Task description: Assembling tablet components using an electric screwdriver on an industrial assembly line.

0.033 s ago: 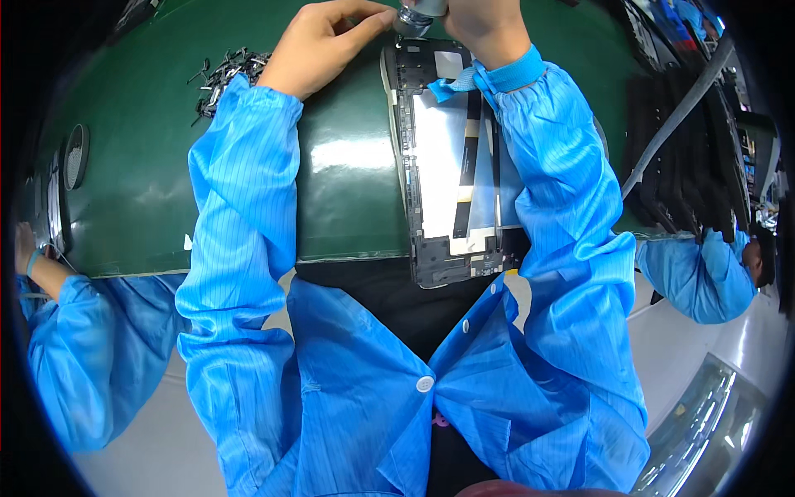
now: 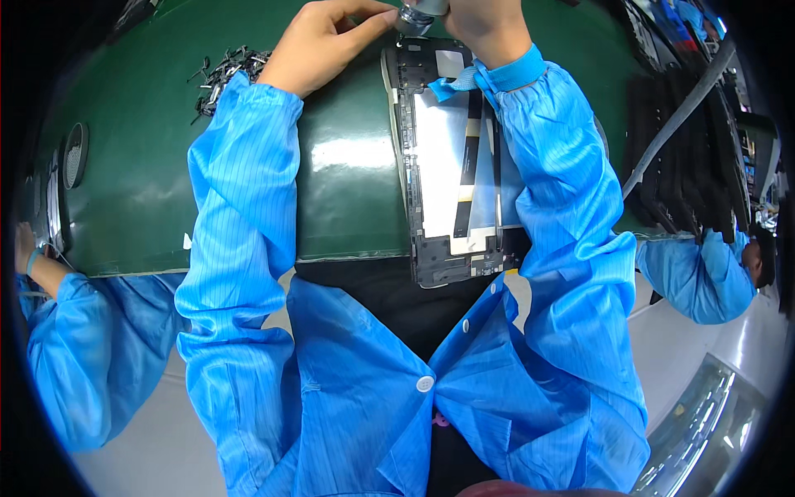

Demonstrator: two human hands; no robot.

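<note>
An opened tablet-like device (image 2: 440,157), with black circuit parts and a pale inner panel, lies lengthwise on the green table and juts past its front edge. At its far end my right hand (image 2: 487,31) grips a silver-grey cylindrical tool (image 2: 427,8), cut off by the top of the picture. My left hand (image 2: 325,43) reaches in from the left, thumb and forefinger pinched together beside the tool's metal end. Whatever those fingertips hold is too small to tell. A light-blue wrist strap (image 2: 515,71) circles my right wrist, its loose end over the device.
A heap of small black and silver parts (image 2: 230,76) lies beyond my left sleeve. Further left is a round dish (image 2: 75,156) on the green table (image 2: 141,207). Stacked dark panels (image 2: 683,157) stand at right. Blue-sleeved people sit on both sides, one arm (image 2: 83,340) at left.
</note>
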